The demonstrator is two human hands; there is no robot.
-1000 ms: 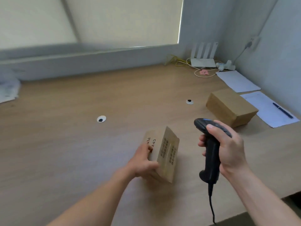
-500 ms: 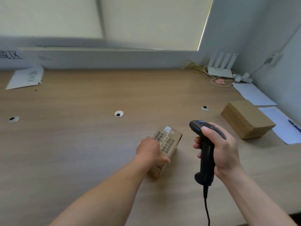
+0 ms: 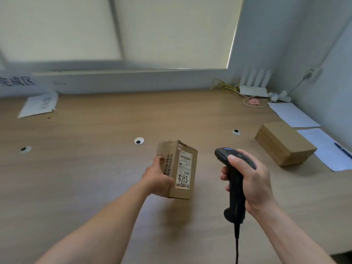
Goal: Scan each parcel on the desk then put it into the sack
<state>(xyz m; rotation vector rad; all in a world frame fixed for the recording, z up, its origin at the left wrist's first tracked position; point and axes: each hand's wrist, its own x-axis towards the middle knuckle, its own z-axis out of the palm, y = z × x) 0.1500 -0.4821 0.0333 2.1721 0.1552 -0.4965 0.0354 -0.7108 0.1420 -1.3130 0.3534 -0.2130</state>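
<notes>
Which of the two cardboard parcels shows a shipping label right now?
The small parcel held in the left hand; its white label faces the camera. The parcel on the desk's right shows only plain cardboard.

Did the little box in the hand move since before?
Yes. The small box has turned, label now facing the camera, and risen toward the grommet in the desk.

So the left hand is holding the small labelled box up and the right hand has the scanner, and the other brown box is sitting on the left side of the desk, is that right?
Not quite. The other brown box sits on the right side of the desk, beside the white papers, as the head view shows. The rest holds: the left hand holds the small labelled box and the right hand grips the scanner.
</notes>
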